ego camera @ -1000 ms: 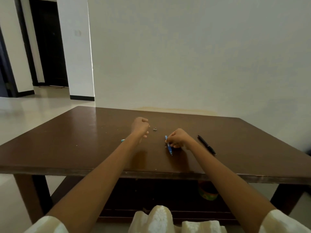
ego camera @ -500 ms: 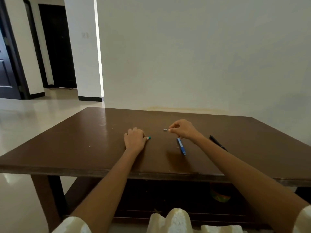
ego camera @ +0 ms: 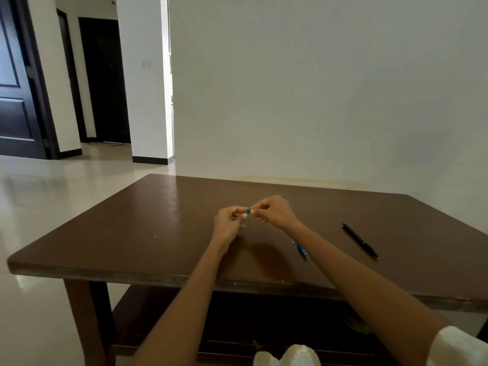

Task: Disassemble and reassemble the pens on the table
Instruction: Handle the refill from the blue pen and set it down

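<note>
Head view — both hands [ego camera: 253,217] round teal piece [ego camera: 247,212]

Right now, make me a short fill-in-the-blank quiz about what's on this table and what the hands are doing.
1. Both hands meet over the table, pinching a small ____ pen part.
2. The black pen lies to the ____ of the right hand.
3. The blue pen piece lies partly hidden behind the right ____.
4. The left hand is held ____ the tabletop.

Missing: green; right; forearm; above
</note>
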`<state>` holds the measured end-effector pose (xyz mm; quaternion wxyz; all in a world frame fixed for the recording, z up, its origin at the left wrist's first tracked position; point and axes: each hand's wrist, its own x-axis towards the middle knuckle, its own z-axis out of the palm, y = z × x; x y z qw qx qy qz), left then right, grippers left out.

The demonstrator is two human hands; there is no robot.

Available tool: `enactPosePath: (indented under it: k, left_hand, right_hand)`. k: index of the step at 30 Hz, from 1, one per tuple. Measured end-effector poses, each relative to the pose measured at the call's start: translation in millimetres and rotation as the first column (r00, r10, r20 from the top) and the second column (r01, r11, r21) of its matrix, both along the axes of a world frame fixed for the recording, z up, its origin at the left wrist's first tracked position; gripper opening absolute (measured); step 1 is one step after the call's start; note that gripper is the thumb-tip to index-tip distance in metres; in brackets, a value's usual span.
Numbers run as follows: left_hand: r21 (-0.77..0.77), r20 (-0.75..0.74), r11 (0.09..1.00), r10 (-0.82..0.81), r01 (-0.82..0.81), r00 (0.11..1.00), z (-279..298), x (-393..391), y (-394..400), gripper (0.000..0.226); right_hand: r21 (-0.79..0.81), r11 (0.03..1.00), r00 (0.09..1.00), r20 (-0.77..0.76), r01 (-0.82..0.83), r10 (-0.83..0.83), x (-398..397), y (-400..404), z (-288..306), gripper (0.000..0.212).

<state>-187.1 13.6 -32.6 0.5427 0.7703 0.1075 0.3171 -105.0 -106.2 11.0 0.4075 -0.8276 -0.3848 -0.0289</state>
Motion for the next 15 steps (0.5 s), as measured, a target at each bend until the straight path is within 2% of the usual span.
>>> enactPosePath:
  k: [9, 15]
  left_hand:
    - [-0.083, 0.043, 0.996, 0.036, -0.032, 0.998, 0, 0, 0, 0.008]
    - [-0.077, 0.064, 0.996, 0.059, -0.054, 0.996, -1, 1, 0, 0.010]
  right_hand:
    - [0.045, 0.999, 0.982, -0.187, -0.025, 0.033, 3, 9, 7, 0.015]
    - [0.196, 0.978, 0.861, -0.483, -0.071, 0.159, 2, 9, 6, 0.012]
